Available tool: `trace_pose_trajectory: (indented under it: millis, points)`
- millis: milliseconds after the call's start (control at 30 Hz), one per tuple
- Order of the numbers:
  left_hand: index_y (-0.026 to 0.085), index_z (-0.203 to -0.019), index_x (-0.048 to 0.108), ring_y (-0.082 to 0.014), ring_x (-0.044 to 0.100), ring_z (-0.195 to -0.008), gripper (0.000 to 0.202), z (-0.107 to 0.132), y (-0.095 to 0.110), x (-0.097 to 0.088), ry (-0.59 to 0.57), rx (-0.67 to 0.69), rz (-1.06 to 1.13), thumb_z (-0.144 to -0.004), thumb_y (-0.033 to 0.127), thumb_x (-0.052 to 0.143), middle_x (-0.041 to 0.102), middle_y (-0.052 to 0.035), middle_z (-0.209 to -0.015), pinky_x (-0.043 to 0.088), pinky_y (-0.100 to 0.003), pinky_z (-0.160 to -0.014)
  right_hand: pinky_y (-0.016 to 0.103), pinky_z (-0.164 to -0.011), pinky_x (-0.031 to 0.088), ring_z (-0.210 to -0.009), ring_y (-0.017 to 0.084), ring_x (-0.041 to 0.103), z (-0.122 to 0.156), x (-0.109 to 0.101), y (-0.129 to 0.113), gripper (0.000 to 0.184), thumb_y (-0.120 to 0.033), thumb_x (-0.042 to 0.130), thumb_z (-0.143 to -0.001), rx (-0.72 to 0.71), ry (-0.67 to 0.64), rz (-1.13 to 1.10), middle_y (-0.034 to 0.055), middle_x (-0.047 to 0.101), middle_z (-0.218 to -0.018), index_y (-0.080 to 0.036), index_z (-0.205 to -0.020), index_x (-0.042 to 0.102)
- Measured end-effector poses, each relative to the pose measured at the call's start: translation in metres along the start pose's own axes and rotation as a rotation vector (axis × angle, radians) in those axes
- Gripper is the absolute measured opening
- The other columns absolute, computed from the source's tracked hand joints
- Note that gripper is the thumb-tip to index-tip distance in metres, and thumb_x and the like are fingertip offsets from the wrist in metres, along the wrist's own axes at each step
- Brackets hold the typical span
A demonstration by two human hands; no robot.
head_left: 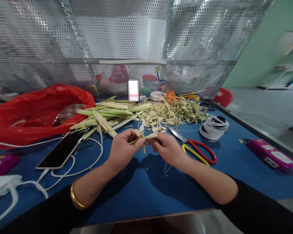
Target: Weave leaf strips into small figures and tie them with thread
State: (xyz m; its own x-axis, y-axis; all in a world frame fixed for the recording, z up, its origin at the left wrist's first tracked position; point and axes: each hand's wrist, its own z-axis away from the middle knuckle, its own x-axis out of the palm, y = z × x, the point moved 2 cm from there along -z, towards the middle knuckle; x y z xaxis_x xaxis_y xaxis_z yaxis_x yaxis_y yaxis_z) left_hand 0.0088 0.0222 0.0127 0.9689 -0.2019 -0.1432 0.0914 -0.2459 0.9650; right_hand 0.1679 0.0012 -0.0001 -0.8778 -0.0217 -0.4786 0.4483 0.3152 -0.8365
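Note:
Above the blue table, my left hand (127, 147) and my right hand (169, 149) meet with fingertips close together. Pale strips of corn husk (151, 135) are pinched between them, and a short end hangs down below the left fingers. Both hands are closed on the strips; my fingers hide part of them. Behind my left hand lie long green and yellow corn husks (104, 118). Scissors (192, 143) with one red and one yellow handle rest just right of my right hand. A thin white thread (166, 169) dangles or lies beneath that hand.
A phone (63, 149) with a white cable (97, 159) lies at left, before a red plastic bag (39, 130). Husk scraps (161, 113) are heaped at the back. A white spool (213, 128) and purple packet (271, 154) are at right. Perforated metal (127, 35) stands behind.

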Motion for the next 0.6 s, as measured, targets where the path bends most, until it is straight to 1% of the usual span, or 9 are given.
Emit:
trace_pose_trajectory:
  millis: [67,167,233,333,400,467,533,600]
  points:
    - [0.015,-0.073,0.06,-0.0128,0.062,-0.063,0.015,-0.001,-0.001,-0.001,0.05,0.024,-0.072,-0.07,0.026,0.069,0.066,-0.001,-0.069,0.05,-0.022,-0.061,0.021,-0.052,0.035,-0.052,0.01,0.049,0.007,0.004,-0.002,0.015,-0.019,0.048,-0.084,-0.018,0.065,0.073,-0.0024,0.055,-0.057,-0.018,-0.074,0.06]
    - [0.015,-0.075,0.06,-0.0142,0.063,-0.066,0.016,-0.001,-0.004,-0.001,0.085,0.053,-0.131,-0.071,0.028,0.068,0.067,-0.0021,-0.071,0.05,-0.024,-0.064,0.022,-0.053,0.035,-0.051,0.01,0.048,0.015,0.009,-0.006,0.015,-0.021,0.05,-0.086,-0.083,0.113,0.177,-0.0023,0.055,-0.056,-0.018,-0.076,0.061]
    - [0.015,-0.076,0.061,-0.0145,0.063,-0.067,0.016,0.0,-0.005,0.0,0.091,0.056,-0.155,-0.071,0.029,0.067,0.067,-0.0024,-0.072,0.05,-0.024,-0.065,0.022,-0.056,0.036,-0.054,0.011,0.05,0.018,0.011,-0.009,0.016,-0.019,0.049,-0.087,-0.162,0.12,0.246,-0.001,0.057,-0.06,-0.018,-0.076,0.06]
    - [0.015,-0.074,0.06,-0.014,0.062,-0.066,0.015,0.001,-0.006,0.001,0.07,0.056,-0.181,-0.071,0.028,0.066,0.067,-0.002,-0.072,0.049,-0.023,-0.063,0.022,-0.059,0.037,-0.061,0.012,0.052,0.019,0.011,-0.014,0.019,-0.016,0.045,-0.088,-0.259,0.114,0.3,0.0017,0.06,-0.068,-0.018,-0.075,0.058]
    - [0.015,-0.073,0.059,-0.0134,0.061,-0.066,0.013,0.002,-0.006,0.002,0.045,0.07,-0.202,-0.07,0.026,0.066,0.066,-0.0012,-0.072,0.049,-0.022,-0.062,0.022,-0.059,0.037,-0.063,0.012,0.052,0.019,0.008,-0.017,0.02,-0.016,0.043,-0.088,-0.312,0.103,0.263,0.0024,0.06,-0.071,-0.018,-0.074,0.056]
    - [0.015,-0.072,0.06,-0.0127,0.059,-0.063,0.012,0.003,-0.004,0.003,0.028,0.075,-0.222,-0.07,0.026,0.066,0.064,-0.0004,-0.069,0.048,-0.022,-0.06,0.021,-0.058,0.037,-0.061,0.011,0.051,0.018,0.005,-0.021,0.021,-0.016,0.042,-0.089,-0.345,0.081,0.192,0.0017,0.058,-0.069,-0.018,-0.072,0.054]
    - [0.015,-0.073,0.06,-0.0122,0.058,-0.061,0.012,0.003,-0.003,0.003,0.014,0.066,-0.229,-0.07,0.025,0.065,0.063,0.0001,-0.067,0.047,-0.021,-0.058,0.02,-0.057,0.037,-0.058,0.01,0.049,0.017,0.002,-0.023,0.021,-0.015,0.043,-0.089,-0.348,0.054,0.13,0.0004,0.056,-0.065,-0.018,-0.07,0.053]
    - [0.015,-0.072,0.06,-0.0117,0.058,-0.06,0.011,0.003,-0.002,0.003,0.001,0.05,-0.23,-0.069,0.024,0.065,0.063,0.0006,-0.066,0.047,-0.021,-0.058,0.02,-0.055,0.036,-0.056,0.01,0.047,0.015,0.0,-0.023,0.02,-0.015,0.046,-0.087,-0.319,0.035,0.096,-0.0009,0.054,-0.062,-0.018,-0.069,0.053]
